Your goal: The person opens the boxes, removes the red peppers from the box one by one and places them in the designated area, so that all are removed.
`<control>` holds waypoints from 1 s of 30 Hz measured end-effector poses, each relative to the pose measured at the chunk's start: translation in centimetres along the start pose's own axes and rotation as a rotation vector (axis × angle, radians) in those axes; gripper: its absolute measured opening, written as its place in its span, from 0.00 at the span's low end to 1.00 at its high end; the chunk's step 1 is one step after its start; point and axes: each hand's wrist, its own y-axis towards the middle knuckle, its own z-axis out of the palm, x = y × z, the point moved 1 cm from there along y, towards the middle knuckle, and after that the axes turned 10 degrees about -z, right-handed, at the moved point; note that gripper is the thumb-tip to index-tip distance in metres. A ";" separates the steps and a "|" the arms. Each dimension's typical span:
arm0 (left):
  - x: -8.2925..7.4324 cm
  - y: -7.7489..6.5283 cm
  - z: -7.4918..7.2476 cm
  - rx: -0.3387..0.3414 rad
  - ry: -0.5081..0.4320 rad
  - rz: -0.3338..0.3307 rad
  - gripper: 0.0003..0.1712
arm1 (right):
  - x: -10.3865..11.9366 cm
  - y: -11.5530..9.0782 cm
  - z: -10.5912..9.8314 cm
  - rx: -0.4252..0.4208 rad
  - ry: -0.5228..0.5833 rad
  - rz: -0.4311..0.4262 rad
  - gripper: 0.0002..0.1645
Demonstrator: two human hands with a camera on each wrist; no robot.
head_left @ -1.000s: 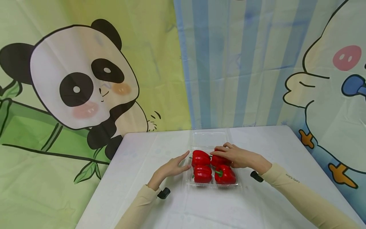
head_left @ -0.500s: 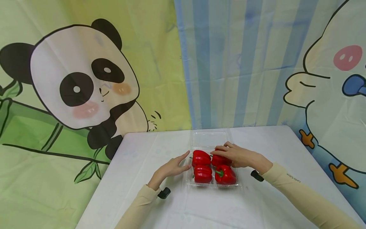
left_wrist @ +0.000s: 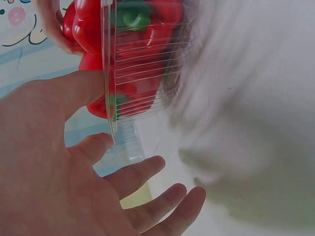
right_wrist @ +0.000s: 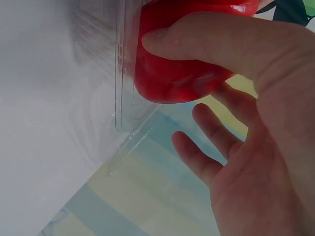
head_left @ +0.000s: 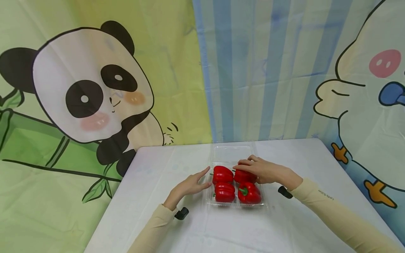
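Several red bell peppers sit in a clear plastic clamshell box on the white table. My right hand grips the far-right bell pepper, thumb on its near side and fingers over its top; the right wrist view shows this bell pepper raised partly above the box rim. At the box's left side, my left hand is spread, its thumb right at the rim in the left wrist view and the other fingers extended. The near-right bell pepper shows its green stem; beside it are the near-left and far-left bell peppers.
The box's clear lid lies folded open behind it, toward the table's far edge. A white cloth covers the table. Behind hangs a curtain printed with a panda and other cartoon figures.
My right hand has shifted slightly up and to the right, still gripping the far-right bell pepper. The left hand and the box look unmoved.
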 end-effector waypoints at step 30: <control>-0.1 -0.1 -0.2 0.004 0.003 0.004 0.44 | 0.3 -0.9 -2.3 -0.029 0.096 0.083 0.60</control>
